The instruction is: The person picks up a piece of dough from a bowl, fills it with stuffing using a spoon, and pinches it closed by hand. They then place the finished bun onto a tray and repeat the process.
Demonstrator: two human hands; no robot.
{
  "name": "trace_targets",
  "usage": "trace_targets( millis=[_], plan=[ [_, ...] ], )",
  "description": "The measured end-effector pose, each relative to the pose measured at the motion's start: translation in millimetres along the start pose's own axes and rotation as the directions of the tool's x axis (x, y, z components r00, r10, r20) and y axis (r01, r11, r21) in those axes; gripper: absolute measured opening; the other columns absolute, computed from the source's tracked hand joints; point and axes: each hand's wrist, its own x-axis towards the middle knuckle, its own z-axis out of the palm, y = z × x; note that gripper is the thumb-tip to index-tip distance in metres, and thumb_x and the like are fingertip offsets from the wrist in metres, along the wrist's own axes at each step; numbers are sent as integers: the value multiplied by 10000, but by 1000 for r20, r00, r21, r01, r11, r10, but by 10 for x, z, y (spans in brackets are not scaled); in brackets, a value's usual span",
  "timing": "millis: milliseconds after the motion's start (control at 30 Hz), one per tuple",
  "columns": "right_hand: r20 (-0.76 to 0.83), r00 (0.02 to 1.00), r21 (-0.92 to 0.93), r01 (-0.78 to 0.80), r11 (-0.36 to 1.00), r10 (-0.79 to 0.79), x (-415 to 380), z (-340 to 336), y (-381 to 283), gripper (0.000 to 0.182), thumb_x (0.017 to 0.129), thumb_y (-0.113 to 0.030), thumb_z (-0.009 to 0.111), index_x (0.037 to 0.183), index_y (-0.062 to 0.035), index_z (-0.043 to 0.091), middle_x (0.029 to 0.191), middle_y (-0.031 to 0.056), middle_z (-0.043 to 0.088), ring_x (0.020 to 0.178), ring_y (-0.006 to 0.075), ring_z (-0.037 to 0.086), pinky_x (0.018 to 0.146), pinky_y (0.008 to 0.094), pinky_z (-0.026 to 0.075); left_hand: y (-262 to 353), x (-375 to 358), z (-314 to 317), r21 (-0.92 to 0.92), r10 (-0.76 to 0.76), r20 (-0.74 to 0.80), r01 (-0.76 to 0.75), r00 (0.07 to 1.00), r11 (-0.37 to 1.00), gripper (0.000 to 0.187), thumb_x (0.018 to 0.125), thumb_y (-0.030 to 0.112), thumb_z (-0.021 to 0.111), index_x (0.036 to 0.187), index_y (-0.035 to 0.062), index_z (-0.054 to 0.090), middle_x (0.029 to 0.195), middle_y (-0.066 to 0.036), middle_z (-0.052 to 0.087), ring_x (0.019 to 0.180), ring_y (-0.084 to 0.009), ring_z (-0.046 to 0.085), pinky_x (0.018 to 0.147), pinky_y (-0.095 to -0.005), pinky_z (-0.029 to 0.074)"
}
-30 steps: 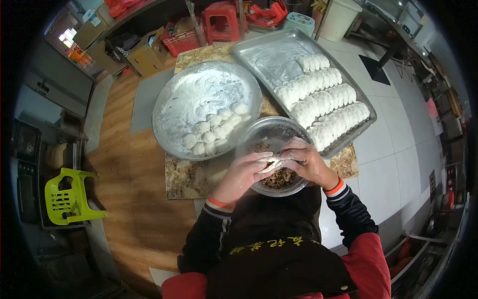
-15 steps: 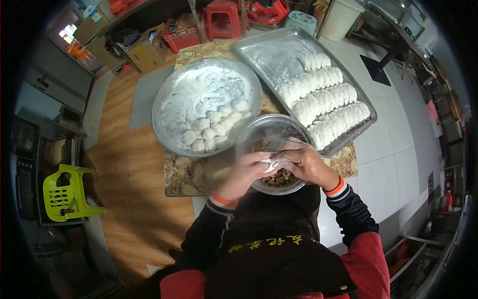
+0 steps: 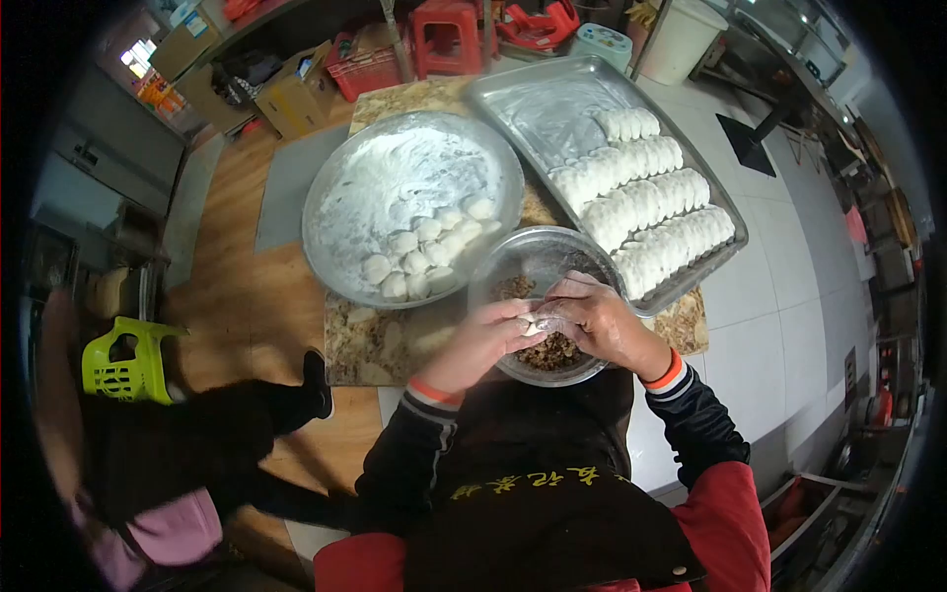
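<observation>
Both my hands are together over a metal bowl (image 3: 545, 234) with brown minced filling (image 3: 550, 355) in it. My left hand (image 3: 478, 343) and my right hand (image 3: 607, 321) pinch a small white dumpling (image 3: 535, 325) between their fingertips; the fingers cover most of it. Flour whitens my right fingers. Behind the bowl to the left is a wide round pan (image 3: 345, 187), dusted with flour, with several round dough wrappers (image 3: 426, 255) towards its front. On the right, a rectangular metal tray (image 3: 538, 104) bears rows of finished white dumplings (image 3: 646, 204).
Bowl, pan and tray stand on a stone-patterned table (image 3: 360, 345). At the left, another person in dark clothes (image 3: 197, 434) is close to the table, beside a lime-green chair (image 3: 128, 360). Behind the table are a red stool (image 3: 446, 39), a red crate (image 3: 363, 71) and cardboard boxes (image 3: 296, 97).
Another person has come into view at the left, partly covering the green chair. My hands stay over the bowl, fingers shifting slightly on the dumpling.
</observation>
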Motion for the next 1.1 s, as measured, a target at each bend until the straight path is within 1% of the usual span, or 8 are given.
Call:
trace_targets(
  millis=[133,267,333,433,667,867,1000,1100],
  plan=[
    [3,1000,-30,7,1000,-7,5,27,-12,315,712,22,725,1023,-21,692,1001,131,646,957,339,622,879,427,504,-6,5,-2,76,-18,-26,20,999,997,345,1007,40,475,1316,-112,505,1296,-150,564,1203,-225,577,1041,-352,504],
    [-82,993,-20,-81,997,79,75,-90,-219,299,723,5,727,1019,-24,692,1017,131,644,965,350,611,878,432,500,136,-33,111,7,13,28,-13,1000,1000,374,1001,51,500,1344,-98,489,1270,-125,578,1204,-204,570,1044,-322,489],
    [-21,1000,-84,-18,996,16,48,-37,-124,288,749,-8,725,1034,-17,689,1029,138,642,966,356,608,870,434,500,157,-38,151,-46,46,82,-42,996,998,392,994,56,524,1359,-82,485,1261,-104,584,1207,-184,563,1042,-303,480],
    [-14,1000,-53,-19,998,19,-2,46,-8,274,790,-19,718,1062,-10,685,1046,145,639,977,359,608,862,428,501,166,-16,195,300,48,55,-62,997,952,402,973,52,575,1354,-53,501,1244,-75,593,1214,-154,549,1037,-287,471],
    [-183,960,239,-168,956,214,-44,120,-59,308,829,-21,688,1136,-17,667,1124,177,631,1062,365,607,928,405,490,-22,13,252,229,158,-85,-135,984,964,347,966,124,643,1290,12,590,1218,-26,619,1100,-99,562,938,-265,466],
    [-196,961,242,-148,959,197,-76,172,-28,270,834,-55,740,1084,30,681,1085,160,637,979,299,629,862,365,495,65,15,260,651,224,-76,-122,972,749,333,942,77,666,1244,-35,580,1179,-76,634,1076,-111,605,917,-268,512],
    [-133,965,277,-184,943,228,-70,161,-17,318,834,-26,706,1150,-24,669,1133,183,642,1049,361,621,902,393,500,-48,36,147,595,201,-89,-109,976,796,330,929,103,685,1228,-11,604,1148,-58,644,1009,-100,608,860,-265,515],
    [-285,920,293,-183,938,268,68,128,-240,195,837,-28,720,1025,17,692,983,149,650,928,298,640,818,369,503,-42,32,170,551,217,-100,-128,971,825,342,937,161,690,1246,29,626,1118,-25,651,980,-85,585,852,-261,494]
  ],
)
